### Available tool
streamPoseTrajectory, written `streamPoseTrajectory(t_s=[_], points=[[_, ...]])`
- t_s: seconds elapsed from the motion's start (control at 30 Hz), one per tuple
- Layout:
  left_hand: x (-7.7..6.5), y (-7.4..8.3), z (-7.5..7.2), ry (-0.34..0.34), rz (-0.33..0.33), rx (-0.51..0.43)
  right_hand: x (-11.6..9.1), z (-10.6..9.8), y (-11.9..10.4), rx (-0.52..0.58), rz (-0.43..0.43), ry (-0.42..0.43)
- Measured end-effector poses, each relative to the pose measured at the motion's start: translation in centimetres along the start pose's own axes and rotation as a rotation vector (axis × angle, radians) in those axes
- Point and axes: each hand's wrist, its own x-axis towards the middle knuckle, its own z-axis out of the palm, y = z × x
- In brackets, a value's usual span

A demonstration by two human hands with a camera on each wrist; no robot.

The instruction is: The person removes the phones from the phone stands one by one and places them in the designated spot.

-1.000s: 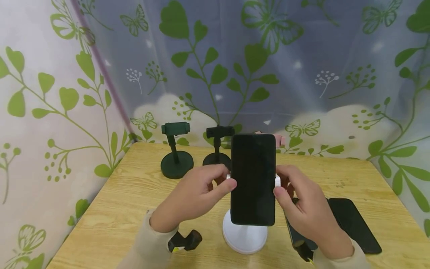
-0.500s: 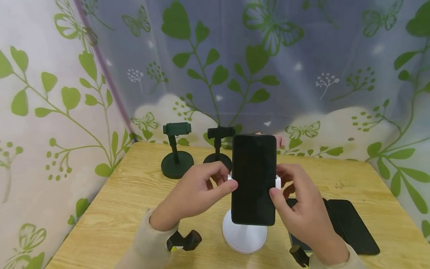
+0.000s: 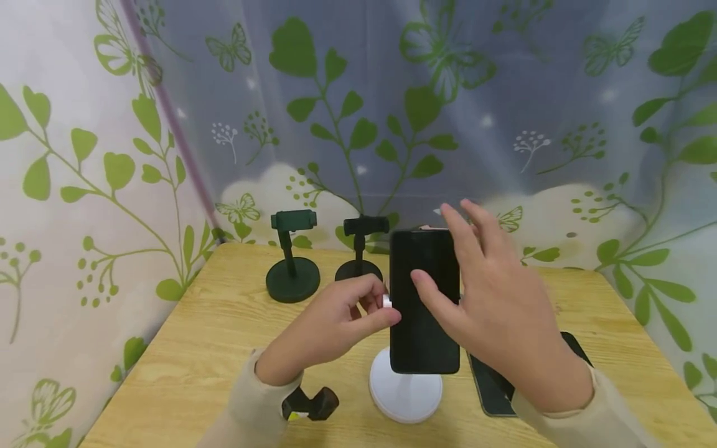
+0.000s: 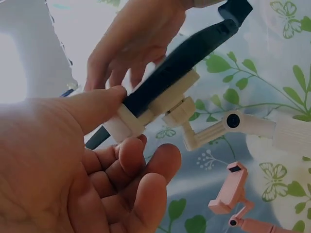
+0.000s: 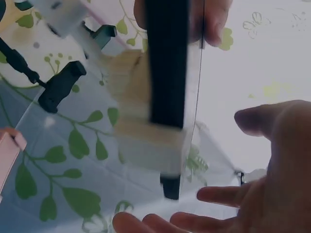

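Observation:
A black phone [image 3: 420, 339] stands upright in the white clamp [image 4: 124, 124] of a white phone stand, whose round base [image 3: 406, 398] shows below. My left hand [image 3: 336, 323] pinches the left side of the clamp, thumb in front at the phone's edge and fingers loosely bent behind. My right hand [image 3: 498, 298] is spread before the phone's upper right part, fingers extended. In the right wrist view its fingers [image 5: 199, 223] stand apart from the clamp and phone, holding nothing. That hand covers the clamp's right side in the head view.
Behind stand a dark green phone stand [image 3: 294, 280] and a black phone stand [image 3: 366, 225]. A pink phone stand [image 4: 231, 189] is mostly hidden behind the phone in the head view. Dark phones [image 3: 493, 392] lie on the wooden table [image 3: 185, 367] at right. Patterned cloth hangs behind.
My right hand has let go of the clamp's right side and risen, its fingers spreading in front of the phone. My left hand keeps its hold on the left side.

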Motion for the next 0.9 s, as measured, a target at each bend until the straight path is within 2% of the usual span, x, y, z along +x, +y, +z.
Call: streamPoseTrajectory(t_s=[0.17, 0.3, 0.47, 0.57, 0.73, 0.9], points=[[-0.3, 0.2, 0.1, -0.012, 0.024, 0.122, 0.9, 0.8, -1.0, -0.045, -0.033, -0.083], [-0.3, 0.3, 0.2, 0.000, 0.052, 0.202, 1.0, 1.2, -1.5, -0.091, -0.065, -0.069], [-0.3, 0.4, 0.3, 0.005, 0.051, 0.188, 1.0, 1.1, -2.2, -0.148, -0.087, -0.008], [-0.2, 0.4, 0.5, 0.003, 0.040, 0.190, 0.9, 0.8, -2.4, -0.197, -0.114, -0.003], [-0.2, 0.5, 0.8, -0.012, 0.027, 0.193, 1.1, 0.7, -2.5, -0.281, -0.234, -0.038], [-0.2, 0.4, 0.8, -0.006, 0.031, 0.187, 1.8, 1.2, -2.0, -0.284, -0.336, -0.009]])
